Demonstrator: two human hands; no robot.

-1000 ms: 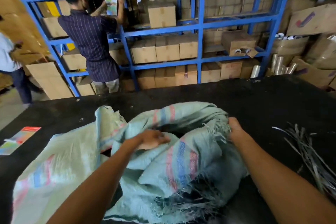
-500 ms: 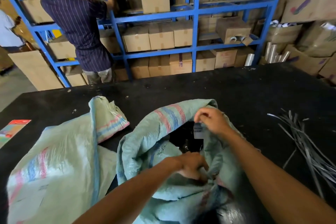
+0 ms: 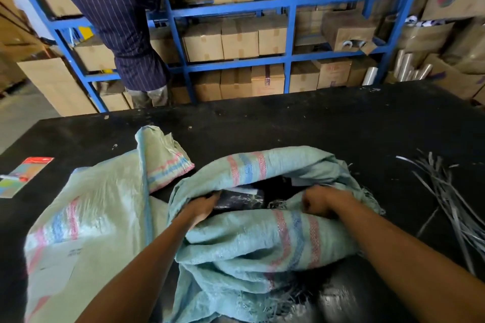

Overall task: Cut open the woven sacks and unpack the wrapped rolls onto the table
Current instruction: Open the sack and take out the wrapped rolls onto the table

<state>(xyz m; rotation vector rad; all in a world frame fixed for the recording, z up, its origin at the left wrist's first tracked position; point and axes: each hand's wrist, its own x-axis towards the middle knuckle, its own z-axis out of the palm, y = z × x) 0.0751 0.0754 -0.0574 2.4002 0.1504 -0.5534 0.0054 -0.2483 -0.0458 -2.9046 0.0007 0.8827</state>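
A pale green woven sack (image 3: 252, 241) with red and blue stripes lies open in front of me on the black table (image 3: 301, 126). Its mouth gapes toward the far side, and a dark plastic-wrapped roll (image 3: 240, 199) shows inside. My left hand (image 3: 200, 208) reaches into the mouth, its fingers against the roll's left end. My right hand (image 3: 321, 202) grips the near right edge of the sack's mouth in a fist. A second, flattened woven sack (image 3: 86, 217) lies to the left, partly under my left forearm.
Loose cut strapping strips (image 3: 451, 199) lie on the table at the right. A coloured leaflet (image 3: 25, 176) sits at the left edge. Beyond the table stands a blue rack (image 3: 292, 26) of cardboard boxes, where a person in a striped shirt (image 3: 118, 26) is working.
My left hand has moved from the sack's near fold into its mouth. My right hand dropped from the far rim to the near right edge, and the mouth now gapes wider.
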